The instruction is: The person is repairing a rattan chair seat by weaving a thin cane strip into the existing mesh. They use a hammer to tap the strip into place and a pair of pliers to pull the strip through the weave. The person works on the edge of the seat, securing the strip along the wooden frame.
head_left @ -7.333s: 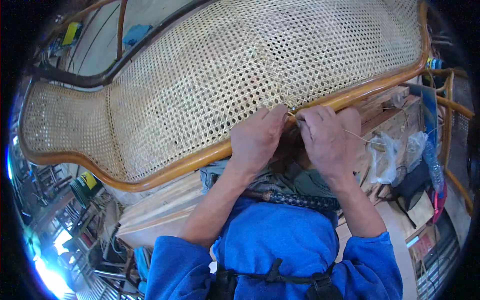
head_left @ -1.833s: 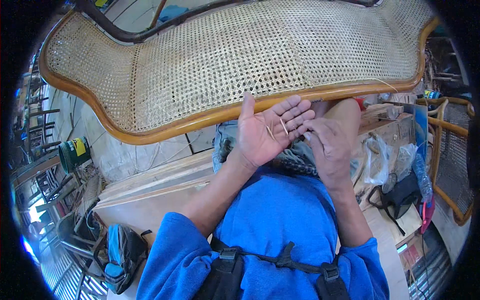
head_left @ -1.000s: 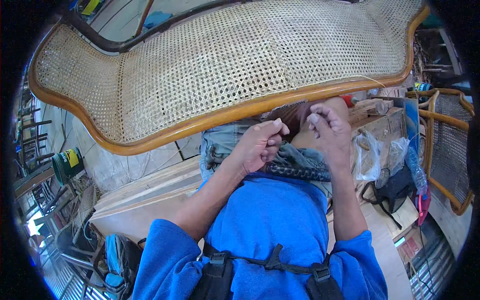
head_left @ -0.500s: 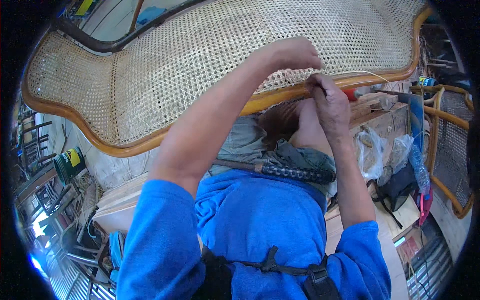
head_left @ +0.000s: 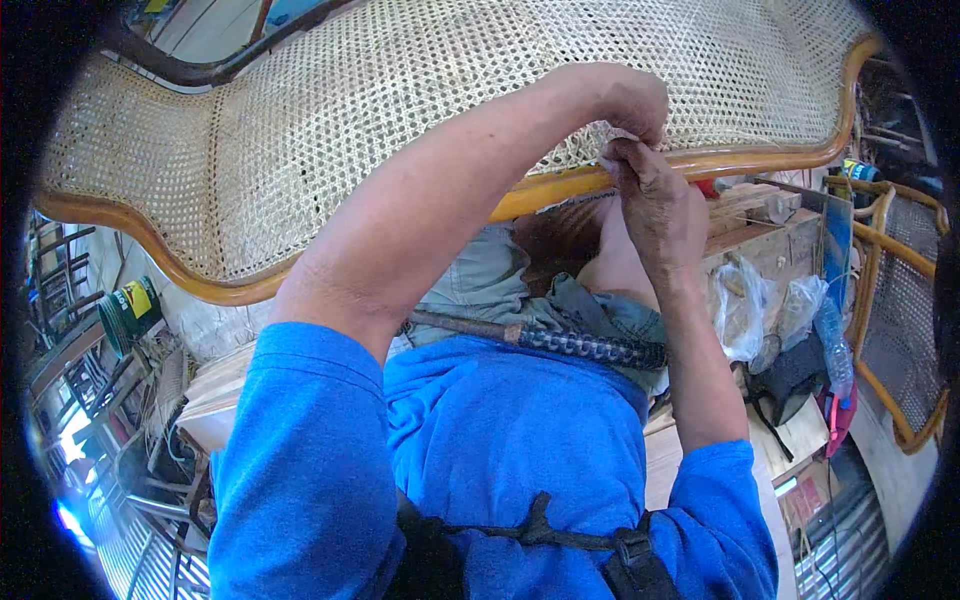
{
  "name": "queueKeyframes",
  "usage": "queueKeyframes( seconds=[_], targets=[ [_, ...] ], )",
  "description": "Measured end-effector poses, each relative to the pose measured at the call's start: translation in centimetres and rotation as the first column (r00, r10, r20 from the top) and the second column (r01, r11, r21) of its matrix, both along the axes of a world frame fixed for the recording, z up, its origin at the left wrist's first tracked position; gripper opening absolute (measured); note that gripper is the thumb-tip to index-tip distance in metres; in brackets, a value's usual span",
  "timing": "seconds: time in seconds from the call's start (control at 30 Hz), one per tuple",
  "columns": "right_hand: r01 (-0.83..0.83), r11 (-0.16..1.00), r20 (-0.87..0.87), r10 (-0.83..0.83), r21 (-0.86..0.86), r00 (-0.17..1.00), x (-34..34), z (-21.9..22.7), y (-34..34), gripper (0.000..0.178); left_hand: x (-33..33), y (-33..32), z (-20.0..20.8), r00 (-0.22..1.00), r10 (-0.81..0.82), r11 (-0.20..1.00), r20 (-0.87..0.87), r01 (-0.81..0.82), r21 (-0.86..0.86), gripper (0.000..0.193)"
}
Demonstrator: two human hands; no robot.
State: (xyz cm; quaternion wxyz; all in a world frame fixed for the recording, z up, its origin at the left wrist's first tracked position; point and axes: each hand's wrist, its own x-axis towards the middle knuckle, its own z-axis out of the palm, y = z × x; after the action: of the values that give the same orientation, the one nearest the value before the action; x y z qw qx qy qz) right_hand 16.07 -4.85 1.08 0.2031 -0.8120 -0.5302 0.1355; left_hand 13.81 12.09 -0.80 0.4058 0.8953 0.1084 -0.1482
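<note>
A large woven cane panel in a curved, varnished wooden frame spans the top of the view, over my lap. My left arm reaches across it. My left hand is bent down at the frame's near edge, its fingers curled and mostly hidden behind the wrist. Just below and touching or nearly touching it, my right hand is closed, thumb and fingers pinched together at the edge of the weave. What lies between the fingertips of either hand is too small to make out.
A long tool or stick with a dark patterned grip lies across my lap. On the right are a wooden bench, plastic bags, a dark bag and another cane-woven frame. A green can stands left.
My left hand has shifted right and closer to my right hand, its elbow swinging outward. My right hand has barely moved. The panel appears slightly shifted in view.
</note>
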Motion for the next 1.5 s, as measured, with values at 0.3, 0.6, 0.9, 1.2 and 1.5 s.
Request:
queueKeyframes(
  seconds=[0.3, 0.6, 0.9, 1.2, 1.5],
  targets=[
    [-0.256, 0.946, 0.106, 0.239, 0.199, 0.965, 0.1, 0.4, 1.0, 0.017, 0.2, 0.9, -1.1, 1.000, 0.000, 1.000, 0.003, 0.000, -0.017, 0.025],
    [-0.101, 0.976, 0.219, 0.058, 0.192, 0.974, -2.3, 0.5, 1.2, 0.016, 1.0, -0.3, -0.9, 0.996, -0.089, 0.993, -0.019, 0.090, 0.070, 0.024],
    [-0.147, 0.989, 0.250, 0.135, 0.029, 0.959, -2.7, 1.8, 1.0, 0.015, 1.4, -0.6, -0.2, 0.990, -0.054, 0.998, -0.130, 0.050, -0.040, 0.020],
    [-0.111, 0.991, 0.091, 0.104, 0.077, 0.990, -1.6, 1.1, 0.5, 0.010, 2.3, -0.1, -0.4, 0.966, -0.203, 0.979, -0.158, 0.196, -0.057, 0.019],
    [-0.282, 0.959, 0.319, 0.266, 0.005, 0.910, 0.0, -0.6, 0.5, 0.014, 2.7, 0.1, -1.6, 0.949, -0.257, 0.963, -0.181, 0.236, -0.132, 0.018]
  ],
)
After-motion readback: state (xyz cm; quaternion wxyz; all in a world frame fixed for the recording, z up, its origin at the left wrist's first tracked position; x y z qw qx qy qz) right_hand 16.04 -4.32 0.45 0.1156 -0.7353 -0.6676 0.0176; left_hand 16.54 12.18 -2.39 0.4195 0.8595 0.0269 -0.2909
